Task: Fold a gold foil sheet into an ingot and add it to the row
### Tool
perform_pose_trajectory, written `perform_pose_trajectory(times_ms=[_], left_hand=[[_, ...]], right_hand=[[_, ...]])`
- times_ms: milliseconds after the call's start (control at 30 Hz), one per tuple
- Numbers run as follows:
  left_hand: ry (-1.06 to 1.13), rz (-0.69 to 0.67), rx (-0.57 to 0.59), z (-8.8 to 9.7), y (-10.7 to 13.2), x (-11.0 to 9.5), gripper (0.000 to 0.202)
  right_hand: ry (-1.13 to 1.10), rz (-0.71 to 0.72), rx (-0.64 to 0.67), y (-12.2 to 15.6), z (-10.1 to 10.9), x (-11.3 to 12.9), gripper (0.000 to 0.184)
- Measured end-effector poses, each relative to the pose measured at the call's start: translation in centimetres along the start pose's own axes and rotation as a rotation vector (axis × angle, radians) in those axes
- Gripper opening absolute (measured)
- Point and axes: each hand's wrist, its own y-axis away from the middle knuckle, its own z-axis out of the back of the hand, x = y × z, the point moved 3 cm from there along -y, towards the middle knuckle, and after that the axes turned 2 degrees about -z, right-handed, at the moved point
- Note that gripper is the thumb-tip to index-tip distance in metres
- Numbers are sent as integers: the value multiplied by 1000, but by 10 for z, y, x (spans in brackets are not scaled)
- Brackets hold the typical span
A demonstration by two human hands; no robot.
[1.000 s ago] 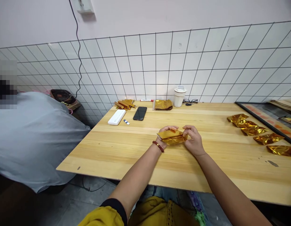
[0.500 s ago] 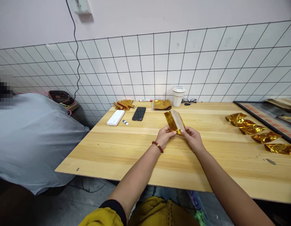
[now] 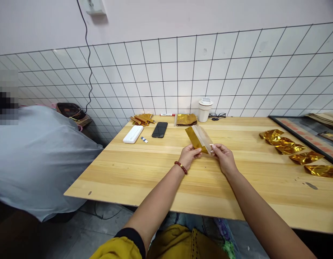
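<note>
Above the wooden table [image 3: 166, 180] I hold a partly folded sheet of gold foil paper [image 3: 195, 139], gold on its left side with a pale strip along its right. My left hand [image 3: 190, 155], with a beaded bracelet at the wrist, pinches the lower left edge, thumb on top. My right hand [image 3: 223, 157] is closed on the lower right corner between thumb and fingers. To the right lie several folded gold foil pieces [image 3: 289, 148] in a slanting row. At the back is a stack of gold foil sheets [image 3: 186, 119].
Left of the sheet are a phone [image 3: 159, 130], a white power bank [image 3: 133, 134], a small blue-and-white tube [image 3: 144, 139] and gold strips [image 3: 143, 119]. A marker [image 3: 167, 114], white cup [image 3: 204, 110] and glasses [image 3: 217, 115] stand by the wall. A person in grey [image 3: 42, 158] sits at left.
My right hand has shifted slightly right, with the paper's right corner spread outward. More of the pale strip shows along the lower edge. My left hand stays nearly in place.
</note>
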Motion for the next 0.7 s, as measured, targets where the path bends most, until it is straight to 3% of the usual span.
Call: perform_pose_trajectory(times_ms=[167, 367, 567, 700], left_hand=[[-25, -22, 24, -3, 2, 1, 38], [25, -32, 98, -12, 6, -4, 50], [140, 43, 31, -7, 3, -2, 43], [179, 104, 66, -6, 3, -2, 39]], right_hand=[[-19, 6, 91, 1, -4, -1, 38], [91, 125, -39, 2, 0, 2, 32], [172, 246, 153, 7, -5, 10, 32], [263, 284, 201, 8, -8, 10, 24]])
